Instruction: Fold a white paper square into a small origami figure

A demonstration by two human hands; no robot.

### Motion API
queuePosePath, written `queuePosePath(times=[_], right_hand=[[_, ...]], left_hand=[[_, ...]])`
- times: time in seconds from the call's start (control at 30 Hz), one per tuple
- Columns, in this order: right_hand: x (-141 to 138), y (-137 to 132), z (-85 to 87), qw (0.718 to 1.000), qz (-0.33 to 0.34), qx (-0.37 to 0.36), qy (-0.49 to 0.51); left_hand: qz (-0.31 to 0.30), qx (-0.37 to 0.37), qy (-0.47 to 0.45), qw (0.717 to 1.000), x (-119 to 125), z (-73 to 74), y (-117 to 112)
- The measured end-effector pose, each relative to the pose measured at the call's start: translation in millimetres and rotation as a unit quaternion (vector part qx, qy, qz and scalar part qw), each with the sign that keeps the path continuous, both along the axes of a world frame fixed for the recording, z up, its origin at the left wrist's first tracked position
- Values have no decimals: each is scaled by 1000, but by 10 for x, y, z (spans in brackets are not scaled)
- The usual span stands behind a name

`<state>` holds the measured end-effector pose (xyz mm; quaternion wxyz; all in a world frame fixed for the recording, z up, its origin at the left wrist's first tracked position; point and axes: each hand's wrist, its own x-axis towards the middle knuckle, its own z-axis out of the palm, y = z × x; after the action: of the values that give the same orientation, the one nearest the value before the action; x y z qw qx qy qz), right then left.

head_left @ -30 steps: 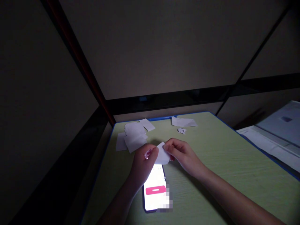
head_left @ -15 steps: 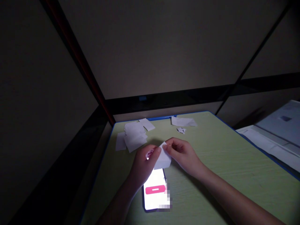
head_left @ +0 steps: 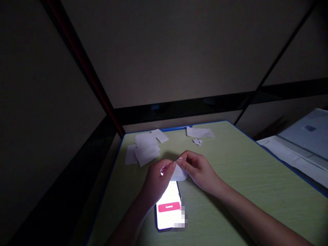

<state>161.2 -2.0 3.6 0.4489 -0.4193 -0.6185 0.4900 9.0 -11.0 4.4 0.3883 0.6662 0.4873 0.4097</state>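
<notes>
A small white piece of paper point(head_left: 180, 174) is held up between my two hands, above the top end of a lit phone point(head_left: 167, 218). My left hand point(head_left: 158, 179) pinches its left side, thumb on the near face. My right hand point(head_left: 198, 169) grips the upper edge between thumb and forefinger, with the two thumb tips almost touching. A white corner of the paper pokes up by the right fingertips. Part of the sheet is hidden behind the fingers. The phone lies flat and shows a bright screen with a red bar.
Several loose white paper pieces point(head_left: 147, 150) lie overlapping at the table's back left. Toward the back right are a longer paper strip point(head_left: 200, 132) and a small folded paper point(head_left: 197, 142). The green table point(head_left: 246, 164) has a blue edge; a pale box-like object point(head_left: 307, 136) stands beyond its right side.
Both thumbs have come closer together at the paper's top, and the upper part of the paper now looks folded or bent over. The loose papers and phone lie as before.
</notes>
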Motion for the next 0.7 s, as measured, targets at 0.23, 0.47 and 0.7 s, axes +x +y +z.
queuePosePath(times=[0.23, 0.47, 0.7], right_hand=[[4, 19, 1, 1000, 5, -7, 11], [18, 15, 14, 998, 9, 19, -61], [9, 2, 27, 997, 24, 31, -70]], left_hand=[[13, -2, -3, 1000, 13, -2, -13], [49, -5, -17, 999, -1, -31, 22], [34, -17, -37, 999, 7, 0, 13]])
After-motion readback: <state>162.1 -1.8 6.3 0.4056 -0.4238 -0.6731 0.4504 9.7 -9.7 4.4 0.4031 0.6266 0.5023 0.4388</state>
